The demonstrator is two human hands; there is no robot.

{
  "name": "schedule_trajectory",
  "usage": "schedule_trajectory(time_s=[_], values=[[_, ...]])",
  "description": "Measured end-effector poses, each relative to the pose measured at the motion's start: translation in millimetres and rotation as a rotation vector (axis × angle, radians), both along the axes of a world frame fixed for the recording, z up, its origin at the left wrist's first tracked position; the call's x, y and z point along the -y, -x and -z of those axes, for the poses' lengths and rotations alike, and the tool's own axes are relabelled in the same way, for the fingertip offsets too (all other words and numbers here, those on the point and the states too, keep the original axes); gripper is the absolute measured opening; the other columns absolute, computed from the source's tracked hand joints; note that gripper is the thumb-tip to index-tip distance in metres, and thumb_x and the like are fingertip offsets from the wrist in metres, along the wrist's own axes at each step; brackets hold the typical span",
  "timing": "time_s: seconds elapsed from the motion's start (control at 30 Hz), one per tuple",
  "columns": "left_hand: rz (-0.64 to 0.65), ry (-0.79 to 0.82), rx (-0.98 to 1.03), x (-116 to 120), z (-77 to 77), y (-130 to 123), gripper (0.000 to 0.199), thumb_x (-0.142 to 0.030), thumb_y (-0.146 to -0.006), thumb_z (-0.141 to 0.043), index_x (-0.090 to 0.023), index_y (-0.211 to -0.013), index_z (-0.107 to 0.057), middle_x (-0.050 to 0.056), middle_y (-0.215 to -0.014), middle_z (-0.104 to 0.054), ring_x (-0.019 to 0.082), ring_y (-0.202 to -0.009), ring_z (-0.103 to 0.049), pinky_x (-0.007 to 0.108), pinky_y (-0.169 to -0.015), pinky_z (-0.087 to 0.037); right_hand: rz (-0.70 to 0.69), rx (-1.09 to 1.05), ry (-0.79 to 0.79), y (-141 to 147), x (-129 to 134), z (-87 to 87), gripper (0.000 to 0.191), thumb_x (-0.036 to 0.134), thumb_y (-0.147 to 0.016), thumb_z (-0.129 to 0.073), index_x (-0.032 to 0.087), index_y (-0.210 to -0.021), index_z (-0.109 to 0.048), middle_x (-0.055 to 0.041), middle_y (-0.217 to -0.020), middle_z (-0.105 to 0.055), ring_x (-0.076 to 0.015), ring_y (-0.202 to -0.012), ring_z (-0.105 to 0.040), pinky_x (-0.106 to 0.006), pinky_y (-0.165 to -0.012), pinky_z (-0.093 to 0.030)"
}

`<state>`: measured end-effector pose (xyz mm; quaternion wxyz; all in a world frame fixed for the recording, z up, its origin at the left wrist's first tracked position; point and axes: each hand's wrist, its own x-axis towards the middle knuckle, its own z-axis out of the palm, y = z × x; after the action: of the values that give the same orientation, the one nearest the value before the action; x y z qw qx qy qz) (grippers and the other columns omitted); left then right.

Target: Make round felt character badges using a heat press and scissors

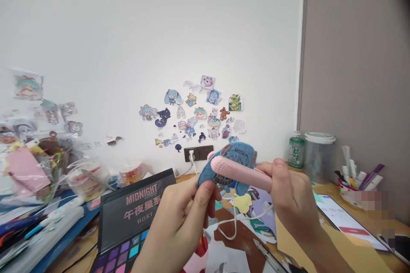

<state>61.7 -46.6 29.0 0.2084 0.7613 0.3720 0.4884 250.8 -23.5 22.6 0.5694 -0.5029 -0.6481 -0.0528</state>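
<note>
My left hand pinches the lower left edge of a blue felt piece held up over the desk. In my right hand is a pink stick-shaped tool with a dimpled rounded tip; its tip lies across the front of the felt. A white cord hangs below the tool and loops down onto the desk. Both hands are raised in the middle of the view, close together.
An open eyeshadow palette marked MIDNIGHT stands at front left. Paper cut-outs and scissors lie below the hands. A phone, a pen cup, a clear jar and a green bottle sit right. Plastic-bag clutter fills the left.
</note>
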Motion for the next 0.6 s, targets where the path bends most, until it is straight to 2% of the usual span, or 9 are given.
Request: schedule_trajectory(time_s=[0.13, 0.23, 0.33, 0.47, 0.6], values=[[0.007, 0.019, 0.004, -0.7, -0.8, 0.4, 0.04, -0.041, -0.094, -0.034, -0.017, -0.067, -0.052, -0.001, -0.055, -0.054, 0.011, -0.051, -0.051, 0.021, -0.049, -0.037, 0.003, -0.004, 0.003, -3.6, -2.4, 0.7, 0.057, 0.037, -0.092, -0.015, 0.02, -0.057, -0.056, 0.0008, -0.045, -0.044, -0.0124, -0.045, -0.041, -0.025, -0.046, -0.028], [-0.001, 0.054, -0.022, -1.4, -2.0, 0.6, 0.043, -0.043, -0.094, -0.033, -0.017, -0.065, -0.051, -0.001, -0.056, -0.053, 0.011, -0.052, -0.051, 0.022, -0.05, -0.036, 0.061, 0.05, 0.033, -6.4, -2.5, -0.2, 0.058, 0.037, -0.093, -0.015, 0.02, -0.054, -0.055, 0.0013, -0.041, -0.043, -0.0122, -0.043, -0.041, -0.025, -0.047, -0.027], [-0.009, 0.097, -0.1, -5.4, -4.0, 4.1, 0.044, -0.046, -0.093, -0.032, -0.017, -0.066, -0.051, 0.0, -0.058, -0.053, 0.012, -0.054, -0.049, 0.023, -0.052, -0.035, 0.133, 0.121, 0.037, -9.9, -4.0, -0.4, 0.06, 0.036, -0.093, -0.015, 0.022, -0.059, -0.062, 0.0012, -0.042, -0.049, -0.0129, -0.044, -0.045, -0.025, -0.048, -0.027], [0.004, 0.1, -0.093, -14.4, -6.8, 13.6, 0.038, -0.047, -0.092, -0.034, -0.018, -0.08, -0.055, 0.0, -0.064, -0.054, 0.014, -0.064, -0.052, 0.024, -0.06, -0.038, 0.188, 0.209, 0.05, -13.6, -11.4, 1.8, 0.061, 0.037, -0.092, -0.014, 0.024, -0.061, -0.065, 0.0004, -0.044, -0.055, -0.0147, -0.045, -0.05, -0.026, -0.047, -0.025], [-0.102, 0.088, 0.016, -21.5, -7.5, 20.7, 0.034, -0.048, -0.089, -0.042, -0.02, -0.099, -0.058, 0.001, -0.076, -0.059, 0.015, -0.071, -0.053, 0.024, -0.065, -0.04, 0.193, 0.282, 0.087, -13.2, -21.2, 5.2, 0.062, 0.038, -0.092, -0.013, 0.023, -0.057, -0.062, 0.0004, -0.041, -0.053, -0.0145, -0.043, -0.05, -0.026, -0.047, -0.023]])
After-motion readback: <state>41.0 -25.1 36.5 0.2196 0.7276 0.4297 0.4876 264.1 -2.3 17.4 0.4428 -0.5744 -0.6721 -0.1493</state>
